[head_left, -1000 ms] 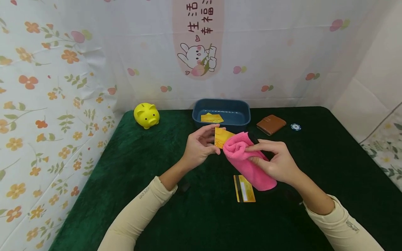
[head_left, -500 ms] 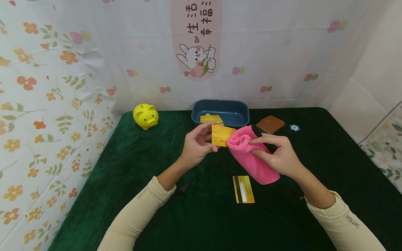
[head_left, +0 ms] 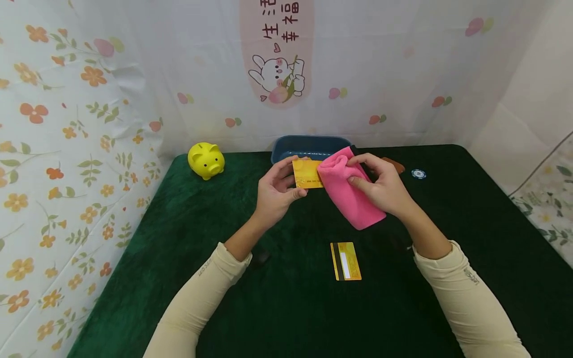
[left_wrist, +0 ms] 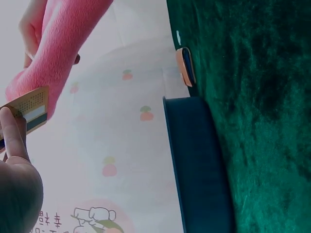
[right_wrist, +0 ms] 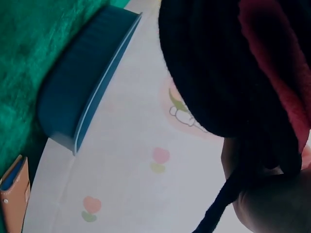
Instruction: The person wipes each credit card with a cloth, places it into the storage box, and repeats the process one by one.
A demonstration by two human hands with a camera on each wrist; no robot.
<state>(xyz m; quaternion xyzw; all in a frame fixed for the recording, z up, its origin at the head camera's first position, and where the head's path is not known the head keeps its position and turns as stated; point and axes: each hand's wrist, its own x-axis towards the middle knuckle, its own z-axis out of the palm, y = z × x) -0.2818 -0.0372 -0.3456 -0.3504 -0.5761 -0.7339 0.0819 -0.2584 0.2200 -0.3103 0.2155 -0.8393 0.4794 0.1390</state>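
My left hand (head_left: 276,191) pinches a yellow bank card (head_left: 307,174) by its left side, thumb below and fingers behind. In the left wrist view the back of that card (left_wrist: 35,112) shows a dark stripe and a pale strip. A pink cloth (head_left: 351,191) hangs from my right hand (head_left: 380,181), gripped between thumb and fingers, and its folded end meets the card's right edge. A dark part of the cloth (right_wrist: 204,63) fills much of the right wrist view. Below the hands, a second yellow card (head_left: 346,261) lies stripe side up on the green tablecloth (head_left: 286,308).
Behind the hands stands a blue bin (head_left: 309,141), partly hidden. A brown wallet (head_left: 395,164) and a poker chip (head_left: 418,174) are at the back right. A yellow piggy bank (head_left: 206,160) sits at the back left, before the white curtain (head_left: 201,74).
Both hands have risen, with the card and cloth. The cloth has moved along the card toward its right edge, and more of the card's face shows. The cloth now covers part of the wallet.
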